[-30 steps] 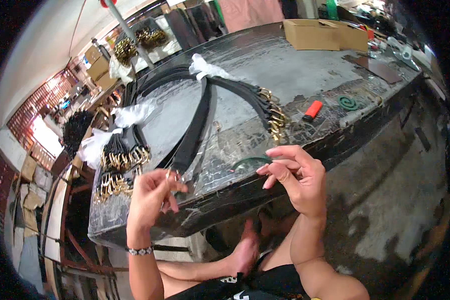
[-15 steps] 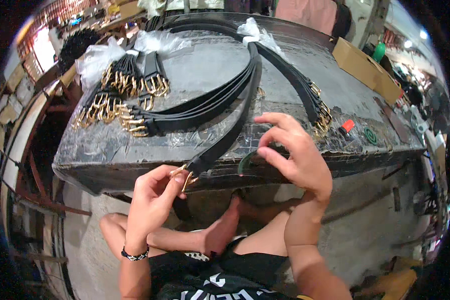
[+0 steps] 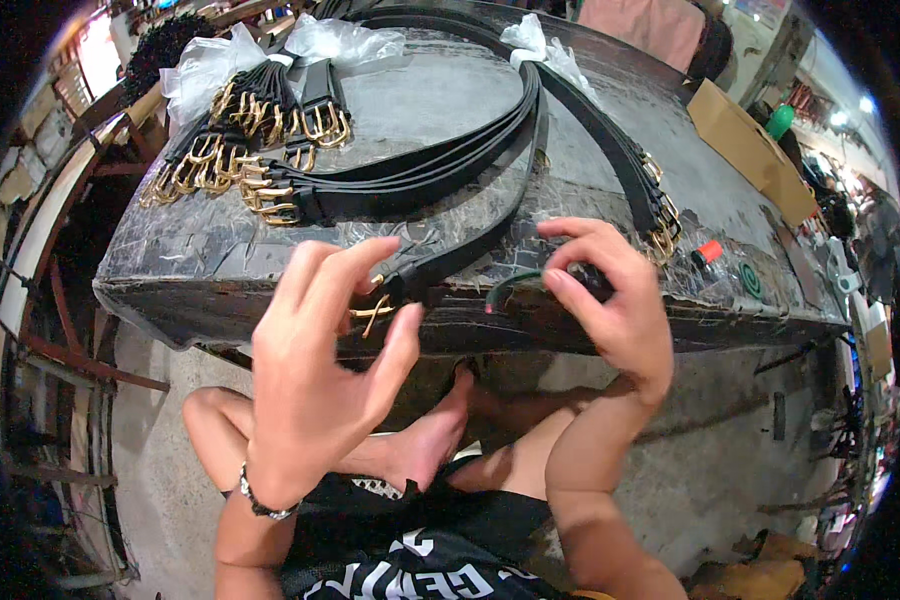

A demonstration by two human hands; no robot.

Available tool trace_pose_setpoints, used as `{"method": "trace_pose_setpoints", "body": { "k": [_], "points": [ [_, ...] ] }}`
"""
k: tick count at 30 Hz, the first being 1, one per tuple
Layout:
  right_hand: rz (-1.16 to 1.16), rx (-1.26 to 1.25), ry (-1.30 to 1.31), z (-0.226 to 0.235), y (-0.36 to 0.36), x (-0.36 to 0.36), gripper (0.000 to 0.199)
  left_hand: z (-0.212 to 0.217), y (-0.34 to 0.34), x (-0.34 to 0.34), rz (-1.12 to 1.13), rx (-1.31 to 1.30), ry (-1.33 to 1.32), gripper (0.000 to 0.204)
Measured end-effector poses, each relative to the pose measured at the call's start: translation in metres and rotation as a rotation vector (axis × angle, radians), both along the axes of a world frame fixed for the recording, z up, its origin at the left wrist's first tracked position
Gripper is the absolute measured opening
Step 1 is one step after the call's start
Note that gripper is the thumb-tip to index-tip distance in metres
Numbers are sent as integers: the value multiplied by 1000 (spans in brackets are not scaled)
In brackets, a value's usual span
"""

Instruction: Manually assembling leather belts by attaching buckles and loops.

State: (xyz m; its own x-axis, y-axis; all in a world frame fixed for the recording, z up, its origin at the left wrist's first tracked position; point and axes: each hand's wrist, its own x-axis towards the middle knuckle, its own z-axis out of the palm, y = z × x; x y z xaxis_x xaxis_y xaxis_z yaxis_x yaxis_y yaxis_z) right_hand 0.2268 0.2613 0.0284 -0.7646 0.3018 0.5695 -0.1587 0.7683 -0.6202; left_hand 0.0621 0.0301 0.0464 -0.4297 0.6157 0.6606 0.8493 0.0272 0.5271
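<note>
My left hand [image 3: 320, 340] is open, thumb and fingers spread around the gold buckle [image 3: 372, 315] of a single black belt without gripping it. This belt [image 3: 470, 248] runs from the buckle over the table's front edge up to the bunch behind. To the right, my right hand [image 3: 615, 300] is curled, thumb and fingertips closed on a thin dark green strip [image 3: 510, 282]. Its reddish tip hangs toward the buckle. Behind both hands, a bundle of black belts [image 3: 410, 195] lies curved on the table, gold buckles at the left end.
The worn dark table [image 3: 410, 90] carries more buckled belts [image 3: 205, 160] at left, clear plastic wrap [image 3: 215, 75] and another belt bunch [image 3: 610, 150] at right. Farther right are an orange-red cylinder [image 3: 708, 252], a green coil [image 3: 750, 280] and a cardboard box [image 3: 750, 150].
My left hand has let go of the buckle, opened and moved up. My right hand keeps the green strip. The table and belts sit higher in the view.
</note>
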Motion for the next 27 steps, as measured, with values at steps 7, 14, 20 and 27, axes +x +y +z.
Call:
{"method": "trace_pose_setpoints", "body": {
  "k": [7, 14, 20, 27],
  "points": [
    [-36, -303, 340, -15, -15, 6, 10, -15, 27, -9, 98, -59, 42, 26],
    [-90, -628, 379, -23, -58, -21, 13, -34, 27, -22, -32, -25, -42, 10],
    [-8, -473, 457, -38, -64, -45, 9, -47, 28, -5, 87, 130, 60, 13],
    [-13, -265, 399, -39, -55, -45, 9, -67, 21, -1, 63, 177, -158, 7]
  ]
}}
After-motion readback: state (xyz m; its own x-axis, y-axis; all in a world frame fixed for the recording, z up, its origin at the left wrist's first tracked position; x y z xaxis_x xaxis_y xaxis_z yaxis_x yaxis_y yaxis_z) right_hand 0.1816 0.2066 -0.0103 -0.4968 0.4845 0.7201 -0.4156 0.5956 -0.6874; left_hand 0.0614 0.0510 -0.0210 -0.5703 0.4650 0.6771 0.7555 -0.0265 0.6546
